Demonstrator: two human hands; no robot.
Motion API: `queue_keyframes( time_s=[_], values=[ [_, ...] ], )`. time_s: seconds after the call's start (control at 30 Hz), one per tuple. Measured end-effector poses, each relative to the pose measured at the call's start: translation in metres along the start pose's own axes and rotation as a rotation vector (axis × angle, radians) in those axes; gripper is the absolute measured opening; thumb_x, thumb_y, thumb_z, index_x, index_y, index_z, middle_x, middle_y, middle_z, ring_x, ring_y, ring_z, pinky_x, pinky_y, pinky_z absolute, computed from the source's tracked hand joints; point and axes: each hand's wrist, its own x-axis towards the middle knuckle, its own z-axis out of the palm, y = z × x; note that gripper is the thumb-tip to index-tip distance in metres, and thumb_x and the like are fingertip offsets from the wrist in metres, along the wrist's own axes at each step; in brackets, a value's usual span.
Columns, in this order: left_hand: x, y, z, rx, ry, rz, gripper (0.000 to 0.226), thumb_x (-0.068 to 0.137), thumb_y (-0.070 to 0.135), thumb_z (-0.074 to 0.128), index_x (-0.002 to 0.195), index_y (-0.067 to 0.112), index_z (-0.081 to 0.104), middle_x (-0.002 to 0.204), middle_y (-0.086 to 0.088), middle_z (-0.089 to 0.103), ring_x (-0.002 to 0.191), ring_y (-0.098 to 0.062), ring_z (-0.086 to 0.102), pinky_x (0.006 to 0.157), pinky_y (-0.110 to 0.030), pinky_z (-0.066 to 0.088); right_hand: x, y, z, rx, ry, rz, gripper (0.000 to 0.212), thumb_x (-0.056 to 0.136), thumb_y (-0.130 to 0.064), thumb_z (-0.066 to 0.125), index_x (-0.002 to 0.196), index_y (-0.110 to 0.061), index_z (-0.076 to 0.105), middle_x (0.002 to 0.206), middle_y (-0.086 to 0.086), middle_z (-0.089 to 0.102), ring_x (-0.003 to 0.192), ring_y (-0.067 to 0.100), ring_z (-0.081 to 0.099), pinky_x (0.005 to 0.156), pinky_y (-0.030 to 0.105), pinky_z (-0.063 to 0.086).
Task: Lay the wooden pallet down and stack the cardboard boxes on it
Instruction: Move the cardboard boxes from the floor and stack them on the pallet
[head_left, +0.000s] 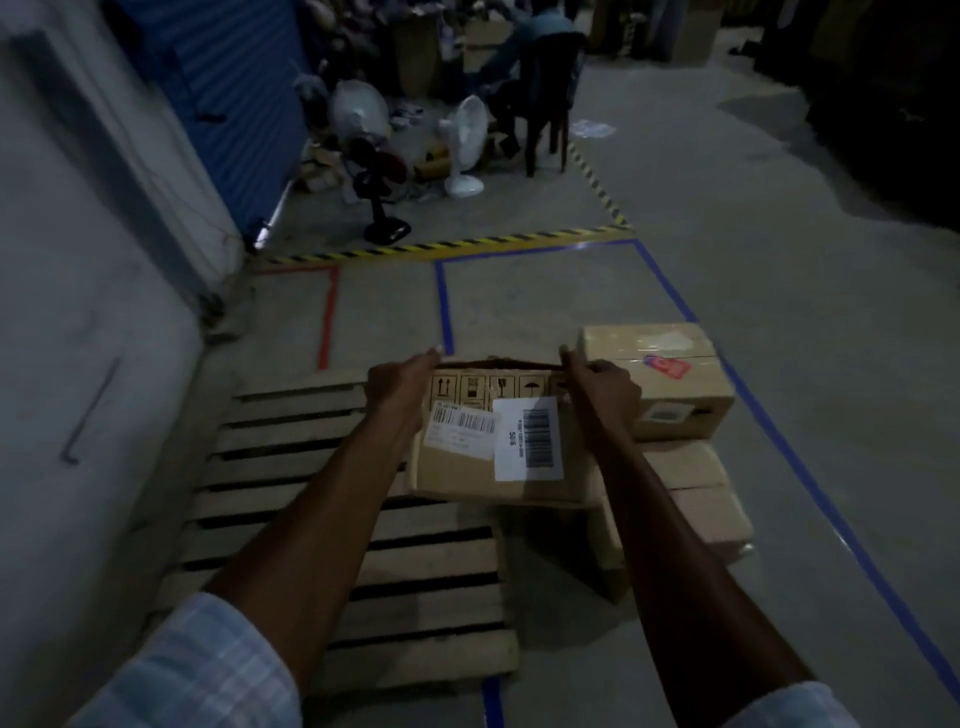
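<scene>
Both hands grip one cardboard box (493, 441): our left hand (402, 387) is closed around its far left corner and our right hand (602, 387) around its far right corner, fingers curled over the top edge. We hold the box with its two barcode labels (527, 439) facing up. It sits above the right edge of the wooden pallet (291, 467), though we cannot tell whether it hangs clear of the slats or rests on something beneath. The pallet already lies flat on the concrete floor (779, 291), so we judge the first step done and the stacking step in hand. None of the bare slats we can see carries a box. Other boxes wait just to the right of the pallet: a taped box with a red tag (670, 384) on top and two lower boxes (696, 499) beneath and in front of it, within the blue floor tape (810, 467). The next move, as we read it, calls for swinging the held box leftward and lowering it flat onto the slats, square to a corner, so that later boxes can be packed against it.
</scene>
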Motion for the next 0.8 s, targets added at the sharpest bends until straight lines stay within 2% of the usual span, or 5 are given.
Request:
queue_keyframes(
  time_s=[0.17, 0.3, 0.47, 0.6, 0.8],
  values=[
    [0.087, -0.056, -0.122, -0.092, 0.076, -0.122, 0.011, 0.079, 0.007, 0.077, 0.087, 0.002, 0.072, 0.076, -0.011, 0.073, 0.036, -0.010, 0.062, 0.037, -0.019, 0.046, -0.047, 0.015, 0.169, -0.002, -0.135, 0.077, 0.031, 0.092, -0.042, 0.065, 0.111, -0.018, 0.065, 0.098, 0.003, 0.069, 0.080, 0.017, 0.065, 0.066, 0.031, 0.054],
    [0.185, -0.118, -0.223, -0.136, 0.081, -0.112, 0.032, 0.085, -0.006, 0.073, 0.114, 0.003, 0.066, 0.090, -0.010, 0.070, 0.053, -0.012, 0.067, 0.043, -0.023, 0.055, -0.082, 0.054, 0.323, 0.160, -0.254, 0.168, 0.053, 0.084, -0.019, 0.077, 0.132, -0.018, 0.054, 0.122, 0.009, 0.062, 0.099, 0.025, 0.065, 0.068, 0.029, 0.055],
    [0.314, -0.231, -0.324, -0.081, 0.127, -0.087, 0.059, 0.085, -0.007, 0.074, 0.141, -0.003, 0.052, 0.129, -0.018, 0.066, 0.099, -0.025, 0.065, 0.078, -0.032, 0.056, -0.117, 0.130, 0.508, 0.158, -0.361, 0.136, 0.032, 0.088, -0.011, 0.069, 0.114, -0.027, 0.060, 0.123, 0.008, 0.061, 0.092, 0.022, 0.065, 0.061, 0.030, 0.056],
    [0.395, -0.335, -0.377, -0.126, 0.117, -0.095, 0.053, 0.088, -0.013, 0.066, 0.139, -0.004, 0.053, 0.130, -0.015, 0.062, 0.093, -0.019, 0.065, 0.065, -0.015, 0.058, -0.132, 0.211, 0.624, 0.132, -0.398, 0.001, 0.021, 0.086, -0.013, 0.062, 0.100, -0.028, 0.062, 0.108, 0.005, 0.068, 0.093, 0.022, 0.067, 0.069, 0.037, 0.060],
    [0.480, -0.483, -0.431, -0.228, 0.117, -0.117, 0.069, 0.074, 0.001, 0.079, 0.137, -0.003, 0.051, 0.127, -0.021, 0.067, 0.090, -0.009, 0.070, 0.076, -0.017, 0.058, -0.139, 0.310, 0.744, 0.127, -0.425, -0.133, 0.017, 0.089, -0.004, 0.057, 0.095, -0.020, 0.055, 0.101, 0.009, 0.061, 0.095, 0.017, 0.062, 0.081, 0.033, 0.056]
  ],
)
